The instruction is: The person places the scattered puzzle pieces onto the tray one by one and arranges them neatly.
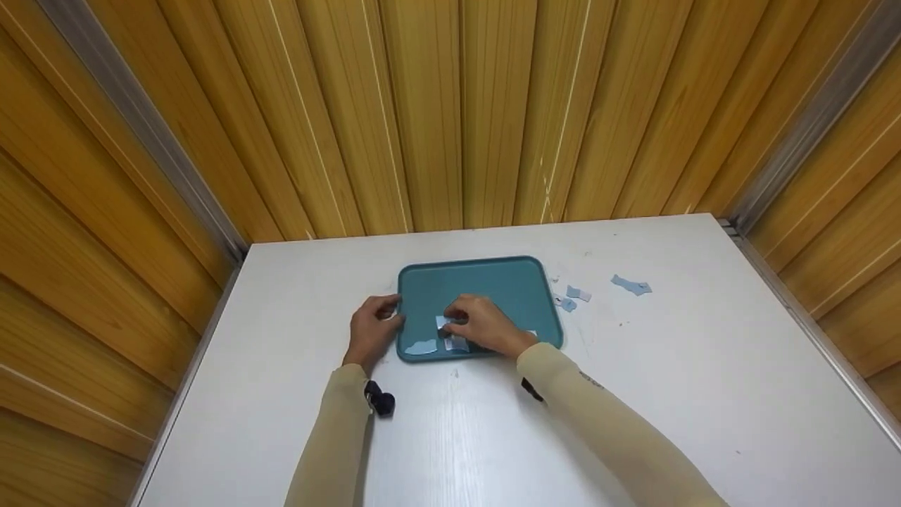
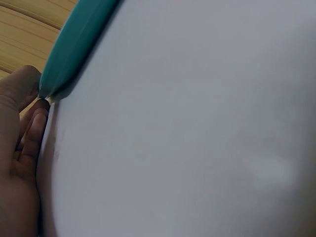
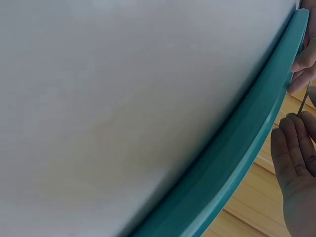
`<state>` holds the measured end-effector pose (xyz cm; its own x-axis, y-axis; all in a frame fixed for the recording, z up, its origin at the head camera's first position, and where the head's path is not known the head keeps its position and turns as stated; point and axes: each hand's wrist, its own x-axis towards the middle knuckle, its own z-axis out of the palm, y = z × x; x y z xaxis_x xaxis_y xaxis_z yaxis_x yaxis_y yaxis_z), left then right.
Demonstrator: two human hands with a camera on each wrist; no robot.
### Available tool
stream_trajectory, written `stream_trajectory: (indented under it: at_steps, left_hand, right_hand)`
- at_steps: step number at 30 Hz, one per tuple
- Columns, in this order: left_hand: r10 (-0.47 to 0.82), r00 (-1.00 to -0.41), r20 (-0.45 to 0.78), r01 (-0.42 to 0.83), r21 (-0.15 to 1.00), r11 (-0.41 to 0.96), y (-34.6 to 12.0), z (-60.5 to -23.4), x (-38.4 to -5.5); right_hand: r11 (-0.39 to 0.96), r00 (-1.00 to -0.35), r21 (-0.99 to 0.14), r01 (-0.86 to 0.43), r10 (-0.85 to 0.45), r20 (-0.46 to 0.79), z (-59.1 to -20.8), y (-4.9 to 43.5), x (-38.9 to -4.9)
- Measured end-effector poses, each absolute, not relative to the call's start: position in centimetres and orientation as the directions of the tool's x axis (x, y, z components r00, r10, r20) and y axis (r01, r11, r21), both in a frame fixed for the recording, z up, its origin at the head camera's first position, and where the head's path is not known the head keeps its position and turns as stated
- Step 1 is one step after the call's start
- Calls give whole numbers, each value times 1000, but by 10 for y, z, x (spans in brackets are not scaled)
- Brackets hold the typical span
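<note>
A teal tray lies on the white table. My right hand is over its near half, thumb and fingertips pinching a small flat light-blue piece. In the right wrist view that piece appears edge-on as a thin strip between the fingertips. Just below it on the tray is another flat piece, partly covered by the hand. A wavy-edged light-blue piece sits in the near left corner. My left hand rests at the tray's left side, thumb and forefinger spread apart and touching the rim.
Right of the tray lie several loose light-blue and white pieces, with a longer irregular one farther right. A pale scrap shows beside my right wrist. Wood-patterned panels stand behind the table.
</note>
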<state>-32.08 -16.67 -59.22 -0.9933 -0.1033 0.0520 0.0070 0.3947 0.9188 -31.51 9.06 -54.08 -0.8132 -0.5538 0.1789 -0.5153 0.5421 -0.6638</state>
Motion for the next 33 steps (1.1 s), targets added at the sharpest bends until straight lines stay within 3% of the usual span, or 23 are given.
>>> stream_trajectory:
  at_steps: [11, 22, 33]
  left_hand:
    - [-108, -993, 36, -11, 916, 401, -165, -591, -321]
    - [-111, -991, 70, 18, 909, 417, -165, -590, -320]
    - [-124, -991, 44, -12, 907, 421, -163, -589, -320]
  right_hand:
    - [556, -819, -676, -483, -561, 123, -542, 67, -317]
    - [556, -780, -608, -567, -600, 180, -552, 49, -317]
    - [583, -803, -609, -538, -573, 161, -552, 35, -315]
